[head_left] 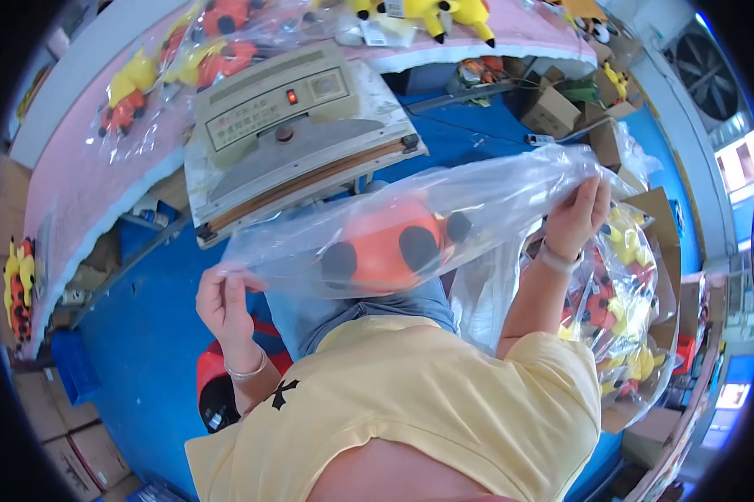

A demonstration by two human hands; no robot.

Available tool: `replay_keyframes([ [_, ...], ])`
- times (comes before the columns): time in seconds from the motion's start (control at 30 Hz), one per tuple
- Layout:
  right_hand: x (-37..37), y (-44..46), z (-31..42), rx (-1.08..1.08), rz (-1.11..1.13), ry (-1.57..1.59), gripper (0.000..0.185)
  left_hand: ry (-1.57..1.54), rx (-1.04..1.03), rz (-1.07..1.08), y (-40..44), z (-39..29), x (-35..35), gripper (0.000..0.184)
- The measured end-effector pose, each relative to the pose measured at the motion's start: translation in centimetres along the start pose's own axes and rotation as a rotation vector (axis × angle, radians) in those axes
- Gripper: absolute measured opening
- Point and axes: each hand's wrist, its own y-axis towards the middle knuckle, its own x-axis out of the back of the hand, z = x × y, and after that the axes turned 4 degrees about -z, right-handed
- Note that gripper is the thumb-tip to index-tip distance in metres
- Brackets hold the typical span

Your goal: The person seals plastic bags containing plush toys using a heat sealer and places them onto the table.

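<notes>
A clear plastic bag (pixel 494 197) is stretched sideways across my lap, in front of the bag sealer. Inside it lies a red plush toy (pixel 383 243) with black round patches; the film's glare blurs its outline. My left hand (pixel 225 305) pinches the bag's left end between thumb and fingers. At the other end, higher up, my right hand (pixel 578 217) has its fingers closed on the gathered film. The beige bag sealer (pixel 281 100) has a lit red switch and a long sealing bar facing me.
Bagged plush toys (pixel 126 92) and yellow plush toys (pixel 435 17) lie on the pink-covered table (pixel 67 188). To my right, a large clear bag of red and yellow toys (pixel 615 309) sits in a cardboard box (pixel 661 226). A blue bin (pixel 76 368) stands at left.
</notes>
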Motion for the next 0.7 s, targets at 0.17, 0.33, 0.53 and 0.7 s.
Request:
replay_keyframes([
  [0.17,5.5,6.8,0.8,0.051,-0.155,-0.53,0.02,-0.02,0.132,0.192,0.3,0.4,0.1,0.015],
  [0.33,15.4,13.4,7.3,0.472,-0.551,-0.521,0.024,-0.025,0.231,0.158,0.4,1.7,0.8,0.015],
  [0.53,23.5,8.3,4.5,0.381,-0.682,-1.214,0.034,-0.057,0.272,0.175,0.4,2.5,-0.3,0.014],
  [0.7,38.0,-7.8,-12.4,-0.45,-0.433,-1.848,0.031,-0.049,0.289,0.19,0.7,2.5,0.0,0.014],
])
